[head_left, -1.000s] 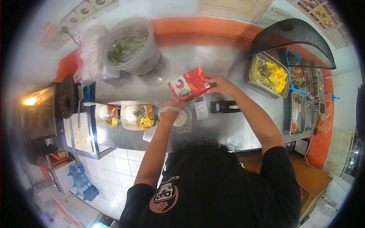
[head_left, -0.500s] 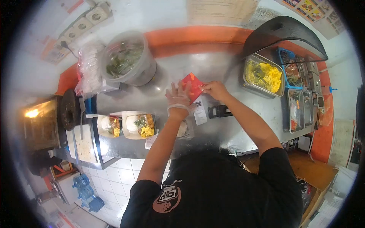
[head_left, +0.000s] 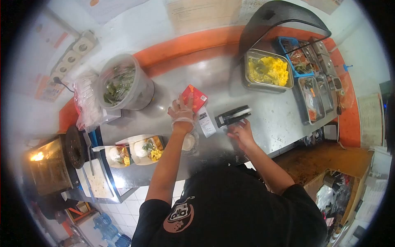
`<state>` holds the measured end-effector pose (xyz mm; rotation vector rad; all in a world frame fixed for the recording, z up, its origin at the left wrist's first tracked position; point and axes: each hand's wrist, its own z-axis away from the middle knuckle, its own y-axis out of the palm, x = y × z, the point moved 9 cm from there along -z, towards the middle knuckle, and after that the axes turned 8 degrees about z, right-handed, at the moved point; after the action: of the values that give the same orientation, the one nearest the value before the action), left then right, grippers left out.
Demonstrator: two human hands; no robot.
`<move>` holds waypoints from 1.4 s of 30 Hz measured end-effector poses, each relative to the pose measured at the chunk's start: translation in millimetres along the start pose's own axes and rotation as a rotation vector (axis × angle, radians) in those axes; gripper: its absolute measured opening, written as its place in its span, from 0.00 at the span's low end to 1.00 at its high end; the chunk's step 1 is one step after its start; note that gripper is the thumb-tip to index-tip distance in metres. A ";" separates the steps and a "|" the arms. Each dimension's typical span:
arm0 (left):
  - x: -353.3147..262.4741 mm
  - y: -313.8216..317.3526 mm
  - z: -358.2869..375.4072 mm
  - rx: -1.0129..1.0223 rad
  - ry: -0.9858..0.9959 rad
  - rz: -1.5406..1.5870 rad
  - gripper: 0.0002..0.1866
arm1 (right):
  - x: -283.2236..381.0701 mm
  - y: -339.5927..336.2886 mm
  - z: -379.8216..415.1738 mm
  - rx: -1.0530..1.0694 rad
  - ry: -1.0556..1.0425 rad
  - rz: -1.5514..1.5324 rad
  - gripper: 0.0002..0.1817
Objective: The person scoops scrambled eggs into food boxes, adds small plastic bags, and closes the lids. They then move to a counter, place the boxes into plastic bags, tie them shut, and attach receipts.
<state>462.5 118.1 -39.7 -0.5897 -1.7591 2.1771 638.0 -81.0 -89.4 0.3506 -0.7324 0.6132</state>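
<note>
My left hand (head_left: 182, 114), in a clear plastic glove, lies with spread fingers over the lower left part of a red folded paper piece (head_left: 194, 99). A printed receipt (head_left: 206, 122) extends from under the red paper toward me. My right hand (head_left: 242, 133) is bare and at the near side of a black stapler (head_left: 233, 116); its fingers are apart, and one fingertip meets or nearly meets the stapler's edge. Below my left wrist sits a clear plastic cup or lid with pale paper liners (head_left: 189, 143), partly hidden by my forearm.
Two open boxes with rice, egg and greens, a left box (head_left: 118, 156) and a right box (head_left: 147, 150), stand at left. A bucket of leaves (head_left: 140, 88) is behind. A pan of yellow egg (head_left: 269, 71) and trays (head_left: 311, 99) stand at right, under a dark mesh cover (head_left: 284, 20).
My right hand has let go of the red paper and moved down to the stapler. My left hand remains on the paper. The whole view has turned and shifted.
</note>
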 end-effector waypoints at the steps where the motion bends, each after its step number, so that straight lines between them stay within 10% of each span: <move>1: 1.6 3.8 0.0 0.017 0.001 -0.025 0.47 | 9.1 9.8 -7.8 0.084 -0.059 -0.064 0.38; 5: 1.3 6.1 -0.4 0.060 -0.011 -0.090 0.50 | 39.1 28.9 -44.6 0.324 -0.106 0.116 0.39; 12: 2.6 6.0 1.0 0.059 -0.019 -0.083 0.51 | 52.6 15.0 -103.9 -0.028 -0.572 0.657 0.20; 17: 4.1 5.8 2.9 0.103 -0.027 -0.042 0.51 | 51.5 32.6 -91.9 0.106 -0.191 0.408 0.20; 23: 5.5 7.7 2.5 0.094 -0.016 0.015 0.50 | 100.3 29.1 -33.4 0.043 -0.439 0.120 0.20; 30: 6.2 7.8 1.3 0.083 -0.014 0.029 0.50 | -2.9 -27.7 -17.1 -0.217 -0.322 0.155 0.14; 42: 12.3 -19.6 -5.4 0.055 -0.044 0.127 0.49 | -46.6 -3.5 -21.1 0.106 -0.106 0.474 0.06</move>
<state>453.5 132.7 -23.2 -0.6617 -1.7211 2.3322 623.9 -91.6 -137.6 0.3091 -0.8946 1.0905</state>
